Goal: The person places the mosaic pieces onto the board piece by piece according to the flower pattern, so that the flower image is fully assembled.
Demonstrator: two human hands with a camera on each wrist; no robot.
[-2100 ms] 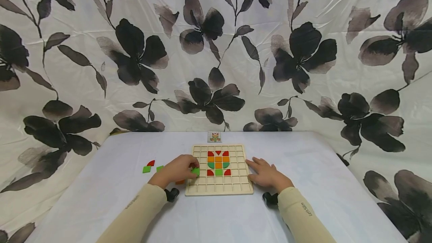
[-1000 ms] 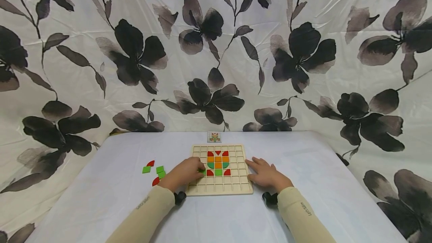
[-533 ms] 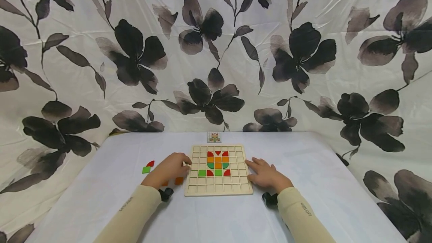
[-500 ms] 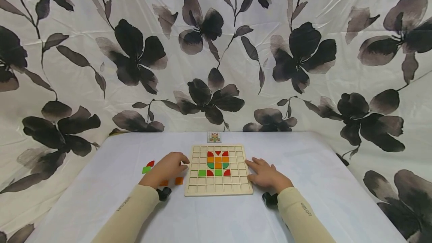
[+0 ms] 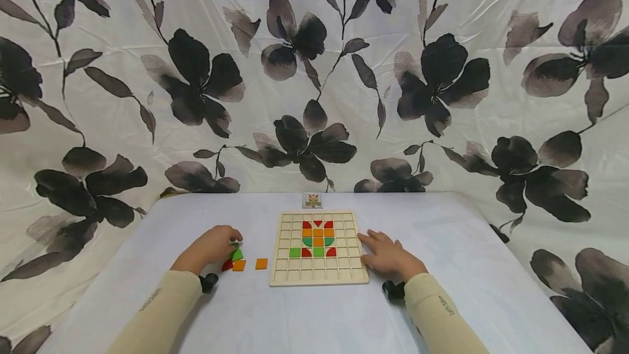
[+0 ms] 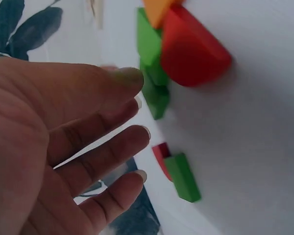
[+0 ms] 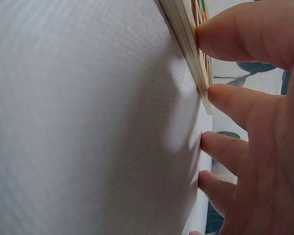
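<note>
My left hand point(image 5: 208, 246) is over the loose tiles left of the board, its fingertips right at a green tile point(image 6: 156, 100) and nothing gripped between them. A second green tile point(image 5: 237, 255) adjoins a red quarter-round tile point(image 6: 193, 49) and an orange tile point(image 5: 239, 266). Farther off in the left wrist view lie another green tile point(image 6: 183, 177) and a red one point(image 6: 161, 157). The wooden grid board point(image 5: 285, 275) carries a pattern of red, orange and green tiles. My right hand point(image 5: 393, 255) touches the board's right edge with thumb and fingertip, its other fingers spread toward the cloth.
A small patterned card point(image 5: 312, 200) lies behind the board, near the far table edge. Another orange tile point(image 5: 261, 264) sits between the pile and the board. White cloth point(image 5: 304, 321) covers the table, and a flowered curtain point(image 5: 363, 113) hangs behind it.
My left hand set a green tile on the board, left of the lower red one, let go and moved left to the loose tiles. My right hand stays at the board's edge.
</note>
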